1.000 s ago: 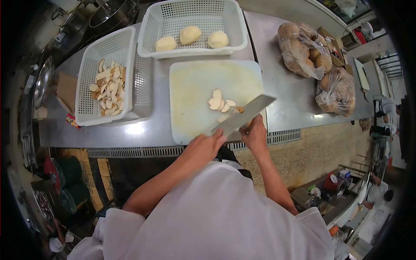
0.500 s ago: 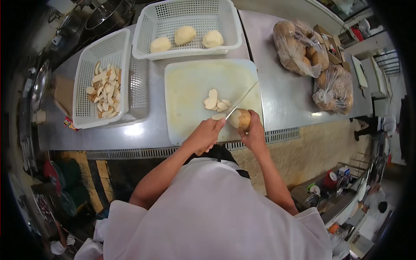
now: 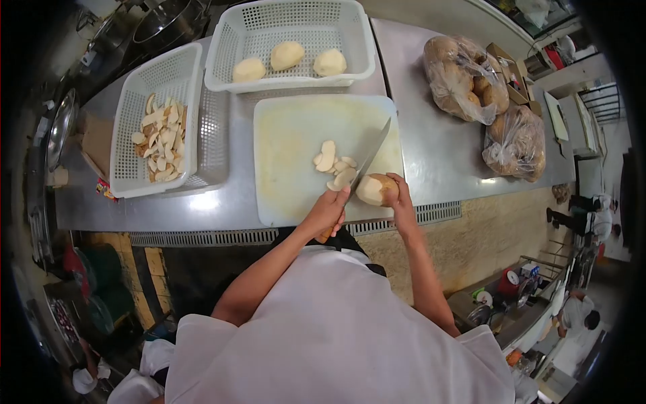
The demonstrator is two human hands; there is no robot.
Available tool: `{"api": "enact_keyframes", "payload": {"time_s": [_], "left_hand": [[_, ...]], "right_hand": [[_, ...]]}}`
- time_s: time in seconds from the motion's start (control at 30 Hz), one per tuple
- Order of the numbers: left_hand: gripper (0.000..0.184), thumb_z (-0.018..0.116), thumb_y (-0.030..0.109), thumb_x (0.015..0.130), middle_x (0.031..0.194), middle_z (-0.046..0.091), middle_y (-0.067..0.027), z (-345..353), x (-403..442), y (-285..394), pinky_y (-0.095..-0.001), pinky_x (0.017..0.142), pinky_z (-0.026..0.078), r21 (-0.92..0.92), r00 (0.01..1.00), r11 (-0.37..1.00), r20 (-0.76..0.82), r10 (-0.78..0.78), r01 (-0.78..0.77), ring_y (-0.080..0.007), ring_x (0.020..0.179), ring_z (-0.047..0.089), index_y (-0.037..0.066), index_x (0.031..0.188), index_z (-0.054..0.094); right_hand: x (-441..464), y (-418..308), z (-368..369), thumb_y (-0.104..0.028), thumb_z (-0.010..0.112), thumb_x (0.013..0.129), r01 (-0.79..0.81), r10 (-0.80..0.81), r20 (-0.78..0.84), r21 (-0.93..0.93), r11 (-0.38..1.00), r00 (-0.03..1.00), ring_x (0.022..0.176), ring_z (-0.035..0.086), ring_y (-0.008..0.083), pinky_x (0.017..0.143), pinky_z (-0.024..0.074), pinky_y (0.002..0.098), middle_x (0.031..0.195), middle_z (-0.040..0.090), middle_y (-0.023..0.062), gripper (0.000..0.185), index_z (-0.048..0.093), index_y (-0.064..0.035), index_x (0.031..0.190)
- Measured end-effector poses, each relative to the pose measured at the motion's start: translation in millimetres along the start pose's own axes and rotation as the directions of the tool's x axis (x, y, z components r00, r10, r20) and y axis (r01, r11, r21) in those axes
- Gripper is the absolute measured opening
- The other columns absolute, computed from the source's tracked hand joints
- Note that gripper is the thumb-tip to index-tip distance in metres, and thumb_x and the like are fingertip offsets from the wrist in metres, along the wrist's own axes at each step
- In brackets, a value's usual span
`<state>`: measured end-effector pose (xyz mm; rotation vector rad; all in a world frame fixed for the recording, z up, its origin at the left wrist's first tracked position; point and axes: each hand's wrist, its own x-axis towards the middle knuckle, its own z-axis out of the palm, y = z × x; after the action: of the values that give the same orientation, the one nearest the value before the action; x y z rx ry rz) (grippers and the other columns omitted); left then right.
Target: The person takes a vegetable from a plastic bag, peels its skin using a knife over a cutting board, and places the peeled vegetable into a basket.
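My left hand is wrapped round the wooden handle of a large knife, whose blade points up and to the right over the white cutting board. In my right hand is a partly peeled potato, pale on the left and brown near the fingers. It sits over the board's right front part, just right of the blade. Several cut slices lie on the board, left of the blade. One pale slice shows between my left hand and the blade.
A white basket behind the board holds three peeled potatoes. Another basket on the left contains peelings. Two plastic bags of potatoes lie to the right. Co-workers stand at the far right.
The knife has swung from low over the potato to a steeper angle on its left. The potato has turned and shows more peeled surface. A pale slice now shows by the blade.
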<state>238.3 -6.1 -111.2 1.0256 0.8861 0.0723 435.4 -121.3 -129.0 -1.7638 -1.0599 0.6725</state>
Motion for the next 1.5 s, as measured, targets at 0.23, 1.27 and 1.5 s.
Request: {"api": "enact_keyframes", "payload": {"time_s": [0.23, 1.27, 1.5], "left_hand": [[0.042, 0.042, 0.039, 0.111, 0.066, 0.059, -0.0265, -26, -83, 26, -0.0498, 0.061, 0.051, 0.568, 0.929, 0.751, 0.069, 0.362, -0.335, -0.0443, 0.056, 0.057, 0.0, 0.117, 0.058], [0.061, 0.04, 0.045, 0.112, 0.054, 0.055, -0.0158, -20, -70, 53, -0.0403, 0.05, 0.047, 0.511, 0.986, 0.844, 0.091, 0.136, -0.164, -0.0284, 0.045, 0.055, -0.006, 0.09, 0.064], [0.044, 0.042, 0.034, 0.111, 0.08, 0.063, -0.0334, -28, -162, 81, -0.0549, 0.072, 0.05, 0.73, 0.992, 0.678, 0.122, -0.014, -0.08, -0.0507, 0.077, 0.065, -0.002, 0.132, 0.057]], "right_hand": [[4, -23, 42, -0.043, 0.038, 0.111, -0.348, 0.376, -0.375, 0.141, 0.927, 0.848, 0.101, 0.067, 0.0314, 0.092, 0.0515, 0.0416, 0.108, 0.07, 0.0173, 0.053, 0.063, 0.0006, 0.127], [8, -20, 28, -0.041, 0.046, 0.106, -0.542, 0.613, -0.213, 0.312, 0.781, 0.761, 0.109, 0.066, 0.0336, 0.098, 0.0507, 0.0408, 0.137, 0.061, 0.0201, 0.053, 0.061, 0.005, 0.129], [-5, -11, 33, -0.041, 0.038, 0.108, -0.353, 0.321, -0.359, -0.026, 0.935, 0.876, 0.097, 0.069, 0.0457, 0.086, 0.0514, 0.049, 0.104, 0.072, 0.0268, 0.051, 0.061, 0.0011, 0.128]]}}
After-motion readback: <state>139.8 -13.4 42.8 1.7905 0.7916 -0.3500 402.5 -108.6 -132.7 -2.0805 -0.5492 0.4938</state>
